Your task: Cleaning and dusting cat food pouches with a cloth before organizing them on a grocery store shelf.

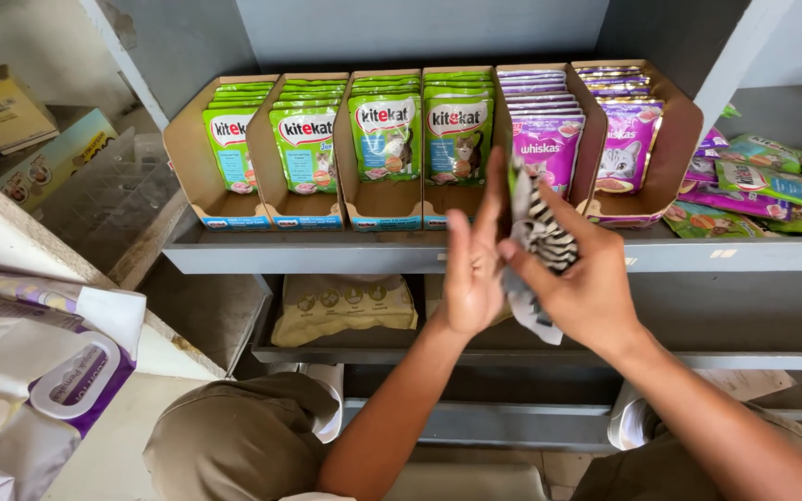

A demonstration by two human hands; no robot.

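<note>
**Striped pouch held up before the shelf of trays**

The striped pouch [542, 243], black and white with a pale lower edge, was in front of the grey shelf [327, 252], raised between both hands at about the level of the shelf's front lip. The right hand [579, 278] had its fingers [549, 206] closed on the pouch, thumb and forefinger pinching its upper part. The left hand [472, 269] was beside it with fingers straight and spread, palm against the pouch's left edge but not clamped on it.

The pouch looked crumpled and limp, so it was probably light, soft and a little slick, as foil sachets are. A pinch at the top seam or a flat hold across both faces would likely serve best; squeezing the middle could crease it further.

On the shelf behind the pouch stood six cardboard trays [204, 176] side by side. The four to the left held upright rows of green pouches [385, 134]; the two directly behind and right of the hands held purple pouches [626, 144]. Farther right on the shelf lay loose pouches [772, 186], green and purple, in a heap. Below the shelf, on a lower one, lay a tan bag [345, 308] flat.
</note>
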